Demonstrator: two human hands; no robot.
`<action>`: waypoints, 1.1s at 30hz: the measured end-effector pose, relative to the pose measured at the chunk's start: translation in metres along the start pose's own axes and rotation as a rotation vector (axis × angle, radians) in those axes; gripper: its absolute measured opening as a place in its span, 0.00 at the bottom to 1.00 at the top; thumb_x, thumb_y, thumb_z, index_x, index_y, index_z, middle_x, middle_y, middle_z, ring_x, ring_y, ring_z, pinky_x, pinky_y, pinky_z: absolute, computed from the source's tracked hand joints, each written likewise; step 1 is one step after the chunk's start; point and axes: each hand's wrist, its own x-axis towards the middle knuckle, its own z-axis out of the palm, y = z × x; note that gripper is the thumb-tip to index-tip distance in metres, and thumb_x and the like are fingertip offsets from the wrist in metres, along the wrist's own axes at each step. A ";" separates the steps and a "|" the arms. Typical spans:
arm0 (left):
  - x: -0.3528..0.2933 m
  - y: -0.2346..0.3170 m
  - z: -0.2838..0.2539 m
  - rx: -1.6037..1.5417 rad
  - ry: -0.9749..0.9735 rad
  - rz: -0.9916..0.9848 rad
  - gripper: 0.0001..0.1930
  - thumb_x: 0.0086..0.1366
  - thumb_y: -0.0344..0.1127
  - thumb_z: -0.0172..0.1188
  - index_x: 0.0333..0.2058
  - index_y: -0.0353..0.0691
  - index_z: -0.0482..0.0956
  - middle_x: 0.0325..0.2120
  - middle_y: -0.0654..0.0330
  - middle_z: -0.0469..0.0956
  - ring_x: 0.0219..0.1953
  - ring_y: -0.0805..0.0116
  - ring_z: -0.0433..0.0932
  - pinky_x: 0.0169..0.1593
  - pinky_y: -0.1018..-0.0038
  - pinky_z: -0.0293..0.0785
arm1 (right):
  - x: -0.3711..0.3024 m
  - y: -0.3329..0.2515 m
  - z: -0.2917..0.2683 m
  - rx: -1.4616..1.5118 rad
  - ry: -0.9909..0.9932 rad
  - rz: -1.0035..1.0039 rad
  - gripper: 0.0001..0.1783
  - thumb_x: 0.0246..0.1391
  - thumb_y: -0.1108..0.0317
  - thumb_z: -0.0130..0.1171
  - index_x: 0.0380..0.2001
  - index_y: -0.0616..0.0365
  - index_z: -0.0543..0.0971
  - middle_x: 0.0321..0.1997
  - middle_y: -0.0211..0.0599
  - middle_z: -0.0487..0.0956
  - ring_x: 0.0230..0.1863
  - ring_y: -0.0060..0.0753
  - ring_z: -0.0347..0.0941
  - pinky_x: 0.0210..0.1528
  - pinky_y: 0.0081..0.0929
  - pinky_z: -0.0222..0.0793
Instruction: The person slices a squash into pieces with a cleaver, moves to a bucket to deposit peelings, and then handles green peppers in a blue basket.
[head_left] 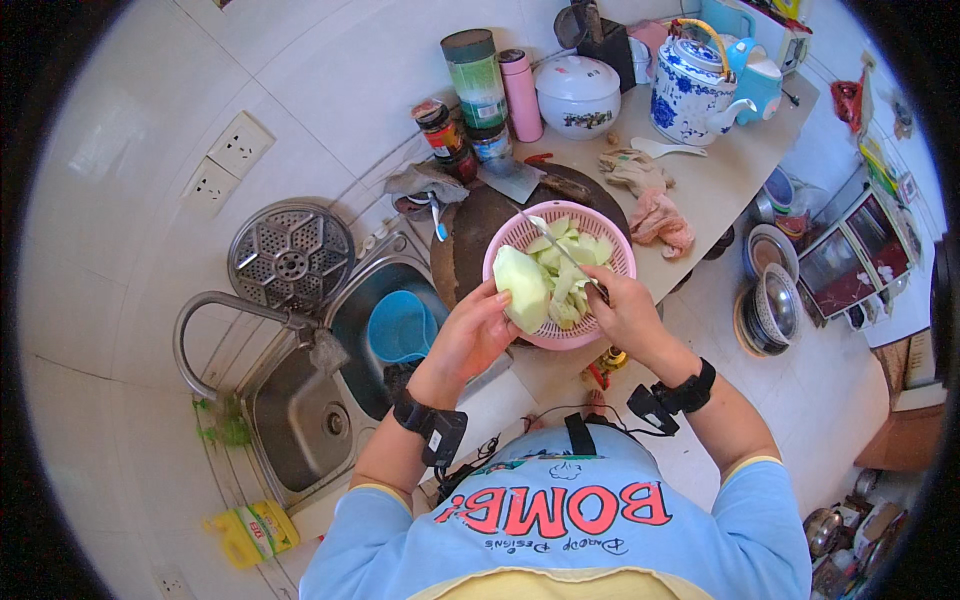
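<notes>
My left hand (473, 335) grips a large piece of peeled, pale green gourd (520, 288) by its lower side, fingers and thumb around it. The gourd is over the left part of a pink plastic colander (563, 342). Cut pale green slices (578, 247) lie inside the colander. In my right hand (628, 308), closed at the colander's right rim, is a knife (553, 240); its thin blade slants up and left over the slices. Under the colander is a dark round chopping board (460, 245), and a cleaver (513, 182) lies at its far edge.
To the left are a double sink (293, 420) with a curved tap (185, 345) and a blue basin (400, 327). Jars, a pink flask (520, 95), a lidded white pot (577, 95) and a blue-and-white teapot (690, 92) stand behind. Crumpled plastic bags (660, 222) lie right of the board.
</notes>
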 end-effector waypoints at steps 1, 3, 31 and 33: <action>0.002 0.000 0.001 0.000 -0.001 0.001 0.21 0.60 0.32 0.45 0.52 0.32 0.56 0.47 0.54 0.66 0.49 0.63 0.67 0.54 0.68 0.62 | 0.001 -0.004 -0.002 0.056 -0.012 0.013 0.19 0.41 0.75 0.51 0.42 0.62 0.70 0.34 0.50 0.74 0.35 0.47 0.71 0.35 0.36 0.67; 0.003 -0.001 0.001 0.033 0.041 0.050 0.23 0.60 0.32 0.48 0.52 0.34 0.55 0.48 0.54 0.65 0.48 0.63 0.68 0.53 0.67 0.63 | -0.004 -0.011 -0.003 0.066 0.065 -0.133 0.21 0.40 0.75 0.51 0.43 0.62 0.69 0.34 0.49 0.74 0.34 0.47 0.71 0.34 0.36 0.68; 0.008 -0.006 -0.015 0.054 0.079 0.044 0.17 0.61 0.35 0.47 0.47 0.35 0.64 0.43 0.57 0.70 0.43 0.66 0.71 0.47 0.69 0.69 | -0.022 -0.038 -0.008 -0.048 0.070 -0.346 0.28 0.34 0.76 0.54 0.46 0.61 0.67 0.31 0.44 0.74 0.31 0.44 0.72 0.31 0.33 0.68; 0.006 -0.010 -0.021 -0.013 0.057 0.047 0.18 0.61 0.37 0.46 0.47 0.35 0.65 0.42 0.57 0.71 0.43 0.66 0.72 0.46 0.70 0.71 | -0.026 -0.045 -0.010 -0.151 0.015 -0.387 0.32 0.31 0.76 0.55 0.48 0.60 0.65 0.28 0.40 0.72 0.27 0.40 0.71 0.27 0.31 0.67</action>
